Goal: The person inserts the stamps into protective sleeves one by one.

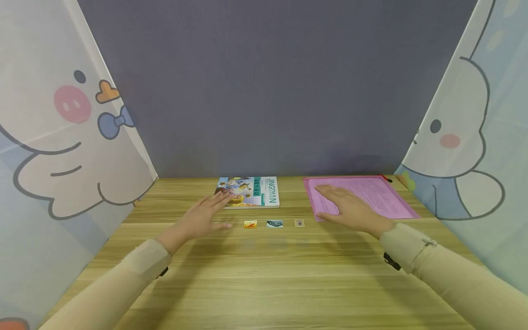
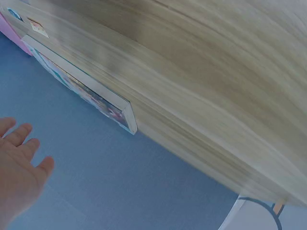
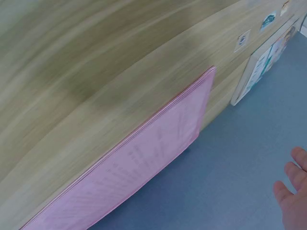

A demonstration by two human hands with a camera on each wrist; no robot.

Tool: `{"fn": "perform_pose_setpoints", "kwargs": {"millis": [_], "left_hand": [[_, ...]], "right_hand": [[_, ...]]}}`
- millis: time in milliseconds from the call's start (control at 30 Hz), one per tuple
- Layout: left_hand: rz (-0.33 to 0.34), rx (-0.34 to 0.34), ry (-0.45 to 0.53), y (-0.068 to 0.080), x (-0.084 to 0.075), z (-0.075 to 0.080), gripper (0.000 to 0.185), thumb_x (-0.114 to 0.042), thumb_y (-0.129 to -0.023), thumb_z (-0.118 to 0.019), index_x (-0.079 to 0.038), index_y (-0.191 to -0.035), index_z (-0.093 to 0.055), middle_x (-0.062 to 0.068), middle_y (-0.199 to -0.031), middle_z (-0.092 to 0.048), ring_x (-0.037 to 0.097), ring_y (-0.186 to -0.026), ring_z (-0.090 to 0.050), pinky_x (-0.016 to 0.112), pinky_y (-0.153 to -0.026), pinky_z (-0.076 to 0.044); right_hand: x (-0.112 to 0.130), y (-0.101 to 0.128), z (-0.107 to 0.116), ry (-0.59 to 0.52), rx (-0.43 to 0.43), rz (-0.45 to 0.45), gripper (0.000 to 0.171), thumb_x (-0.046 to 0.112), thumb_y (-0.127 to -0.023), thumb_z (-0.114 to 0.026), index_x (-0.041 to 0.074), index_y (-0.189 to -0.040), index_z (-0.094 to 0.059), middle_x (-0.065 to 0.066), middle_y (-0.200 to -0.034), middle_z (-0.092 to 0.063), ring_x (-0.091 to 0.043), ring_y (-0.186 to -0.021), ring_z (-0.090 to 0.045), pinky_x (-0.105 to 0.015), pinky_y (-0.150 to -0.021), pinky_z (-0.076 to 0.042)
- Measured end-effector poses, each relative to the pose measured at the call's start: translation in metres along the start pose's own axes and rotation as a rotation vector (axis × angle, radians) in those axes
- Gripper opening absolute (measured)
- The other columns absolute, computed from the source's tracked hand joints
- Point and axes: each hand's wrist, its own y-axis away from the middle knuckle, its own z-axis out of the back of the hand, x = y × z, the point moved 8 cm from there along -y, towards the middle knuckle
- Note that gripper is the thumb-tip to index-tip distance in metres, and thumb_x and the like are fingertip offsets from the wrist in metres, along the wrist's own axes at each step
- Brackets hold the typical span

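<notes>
My left hand (image 1: 202, 217) hovers over the wooden table with its fingers extended, nearest to a picture-covered book (image 1: 247, 192). The left wrist view shows that hand apart from the book, holding nothing. On the other side, my right hand (image 1: 348, 208) is held above a pink translucent folder (image 1: 383, 197) with printed paper inside, fingers straight and nothing gripped. Between the hands lie three small stamp-like pictures in a row: a yellow-and-red one (image 1: 250, 224), a blue-grey one (image 1: 274, 223) and a small pale-bordered one (image 1: 299, 223).
A dark grey panel (image 1: 272, 91) rises behind the table (image 1: 264, 284). Cartoon-printed sheets flank it at left (image 1: 74, 151) and right (image 1: 458, 151). A red zip pull (image 1: 385, 178) shows at the folder's far edge.
</notes>
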Motion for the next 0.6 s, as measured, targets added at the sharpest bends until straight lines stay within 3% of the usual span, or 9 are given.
{"fn": "perform_pose_setpoints", "kwargs": {"millis": [133,267,500,600], "left_hand": [[0.03,-0.006,0.105,-0.001,0.0,0.0,0.087,-0.056,-0.088,-0.062,-0.013,-0.154,-0.026,0.016,-0.157,-0.029,0.04,-0.143,-0.029,0.063,-0.116,-0.023],[0.084,0.006,0.259,-0.002,0.002,-0.005,0.08,-0.046,-0.09,-0.064,-0.008,-0.152,-0.031,0.022,-0.153,-0.034,0.046,-0.14,-0.031,0.066,-0.112,-0.028],[0.144,0.079,0.453,-0.003,0.004,-0.02,0.082,-0.049,-0.087,-0.066,-0.006,-0.15,-0.034,0.021,-0.15,-0.039,0.044,-0.137,-0.037,0.061,-0.11,-0.036],[0.132,0.082,0.505,-0.005,0.003,-0.024,0.078,-0.04,-0.088,-0.069,-0.002,-0.148,-0.035,0.021,-0.145,-0.045,0.042,-0.131,-0.044,0.056,-0.107,-0.042]], "right_hand": [[0.005,-0.009,-0.001,-0.027,0.013,-0.022,0.078,0.045,-0.091,-0.065,0.007,-0.151,-0.033,-0.015,-0.153,-0.038,-0.037,-0.141,-0.035,-0.056,-0.116,-0.028],[0.015,-0.018,0.001,-0.055,0.013,-0.014,0.079,0.046,-0.089,-0.067,0.007,-0.15,-0.035,-0.016,-0.152,-0.04,-0.036,-0.139,-0.038,-0.055,-0.116,-0.031],[0.03,-0.033,-0.004,-0.087,-0.006,0.024,0.075,0.038,-0.087,-0.072,0.003,-0.146,-0.041,-0.018,-0.149,-0.043,-0.037,-0.136,-0.042,-0.054,-0.113,-0.035],[0.034,-0.041,-0.007,-0.097,-0.021,0.022,0.075,0.038,-0.086,-0.073,0.004,-0.145,-0.042,-0.018,-0.148,-0.044,-0.037,-0.136,-0.043,-0.053,-0.113,-0.036]]}}
